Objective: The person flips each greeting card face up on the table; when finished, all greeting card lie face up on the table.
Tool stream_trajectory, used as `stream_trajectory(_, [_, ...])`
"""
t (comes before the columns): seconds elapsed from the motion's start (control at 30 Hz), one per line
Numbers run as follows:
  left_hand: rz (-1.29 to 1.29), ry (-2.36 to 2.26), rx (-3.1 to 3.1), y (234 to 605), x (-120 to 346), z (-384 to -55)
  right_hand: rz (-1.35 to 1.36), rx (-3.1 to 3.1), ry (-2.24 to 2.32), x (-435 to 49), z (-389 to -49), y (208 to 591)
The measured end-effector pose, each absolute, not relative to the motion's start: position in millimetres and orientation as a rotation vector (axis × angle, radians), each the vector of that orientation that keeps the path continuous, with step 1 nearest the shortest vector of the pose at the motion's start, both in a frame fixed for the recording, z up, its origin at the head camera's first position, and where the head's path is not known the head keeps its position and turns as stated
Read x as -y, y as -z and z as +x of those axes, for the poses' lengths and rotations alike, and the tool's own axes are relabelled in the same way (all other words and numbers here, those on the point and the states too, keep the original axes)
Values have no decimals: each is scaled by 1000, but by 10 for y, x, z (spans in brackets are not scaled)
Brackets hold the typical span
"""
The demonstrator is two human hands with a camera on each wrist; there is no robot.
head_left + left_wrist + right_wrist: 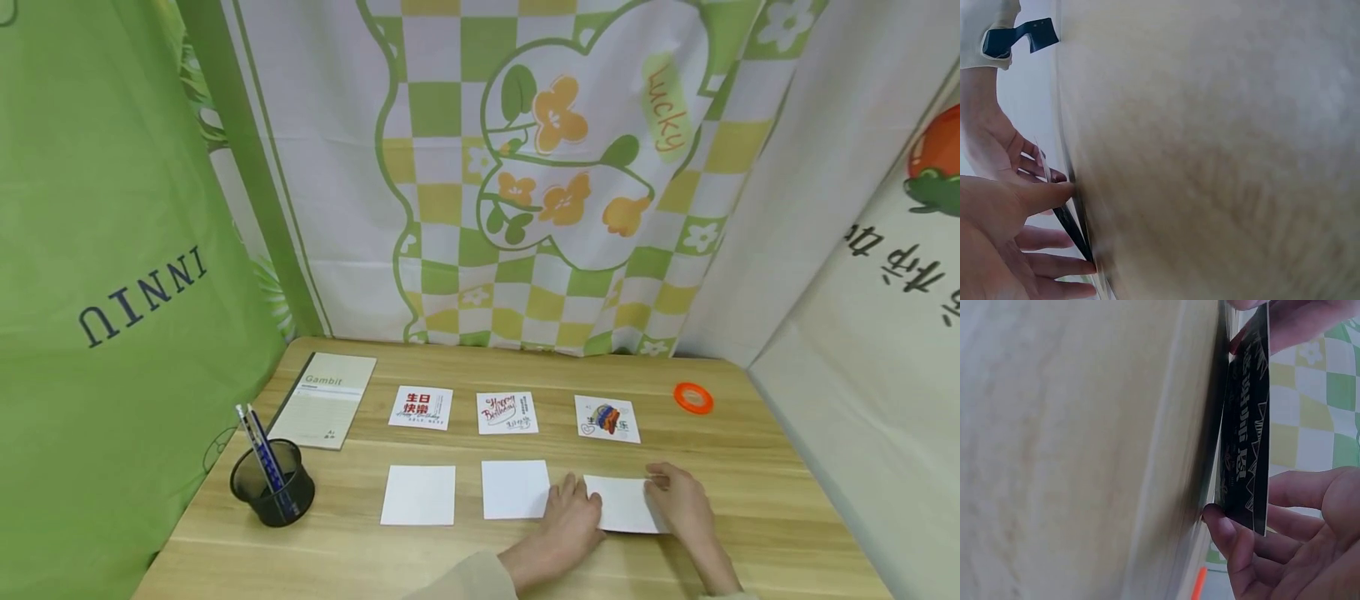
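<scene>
A square card (626, 504) with a white upper face lies between my two hands at the front right of the table, its near edge raised. Its underside (1244, 425) shows black with white lettering and drawings in the right wrist view. My right hand (684, 504) pinches the card's right edge between thumb and fingers. At the left edge, my left hand (567, 521) holds the card, thumb on the near side and fingers beyond it in the left wrist view. Just left of that hand lies a blank white card (513, 490).
Another blank card (418, 495) lies farther left. Behind are three printed cards: red characters (420, 408), "Happy Birthday" (507, 413) and a colourful design (607, 419). An orange tape ring (693, 398) lies right. A notebook (326, 400) and black mesh pen cup (273, 492) stand left.
</scene>
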State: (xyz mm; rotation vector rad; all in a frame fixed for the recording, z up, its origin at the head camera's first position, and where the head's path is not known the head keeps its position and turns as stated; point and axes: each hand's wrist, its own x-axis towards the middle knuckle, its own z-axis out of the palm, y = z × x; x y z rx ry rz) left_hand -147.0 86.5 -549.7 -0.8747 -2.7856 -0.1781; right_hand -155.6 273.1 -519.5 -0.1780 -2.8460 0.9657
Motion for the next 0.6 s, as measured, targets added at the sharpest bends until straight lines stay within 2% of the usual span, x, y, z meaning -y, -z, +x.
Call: stream_trajectory(0.6, [-859,238,2762,5403,-774,-1607,16,2851,-965,-2840,-1551,5275])
